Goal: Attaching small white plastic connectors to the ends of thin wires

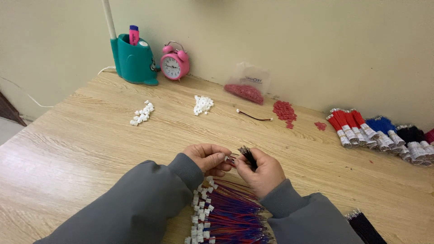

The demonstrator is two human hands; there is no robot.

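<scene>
Grey sleeves (135,208) fill the bottom of the view, and between them lies a heap of finished red-and-blue wire leads (230,217) with white connector housings (199,212) lined up along its left edge. Just above that heap the two hands meet over the wooden table (81,144). The left hand (209,158) has its fingers curled together, thumb and forefinger pinched on a small white connector (228,158) at the point where the hands touch. The right hand (260,171) is clamped around a bundle of dark wires (247,156), whose bare ends stick up and fan out above the fist (the wire being fed into the connector is too small to make out).

Farther back sit two small piles of white connectors (142,114) (202,104), a single short lead (254,116), loose red pieces (285,111) and a clear bag of red pieces (246,88). Taped bundles of red, blue and black wire (379,131) lie along the right edge. Against the wall stand a pink alarm clock (174,63) and a teal desk organiser (134,58) holding a pink marker (134,35).
</scene>
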